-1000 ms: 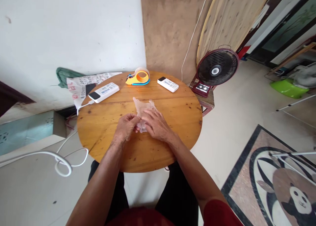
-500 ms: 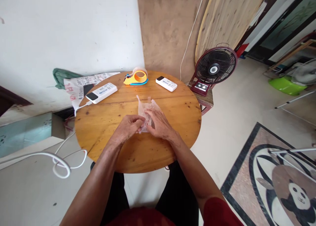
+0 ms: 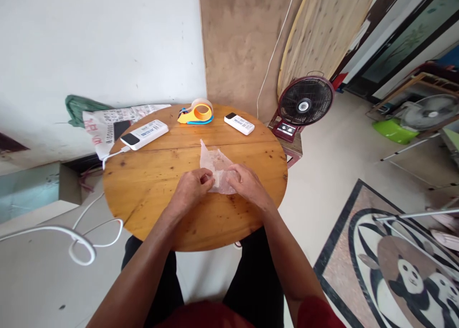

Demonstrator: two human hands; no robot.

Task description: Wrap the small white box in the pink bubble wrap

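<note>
Here, my left hand (image 3: pixel 191 188) pinches the near edge of the thin plastic bag (image 3: pixel 215 168) while my right hand (image 3: pixel 249 184) presses it flat at the round table's (image 3: pixel 150 184) middle (tape dispenser (image 3: pixel 196 113) lies far).

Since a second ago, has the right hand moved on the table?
Yes. The right hand has slid to the person's right over the clear plastic bag, away from the left hand, judged against the tape dispenser.
</note>
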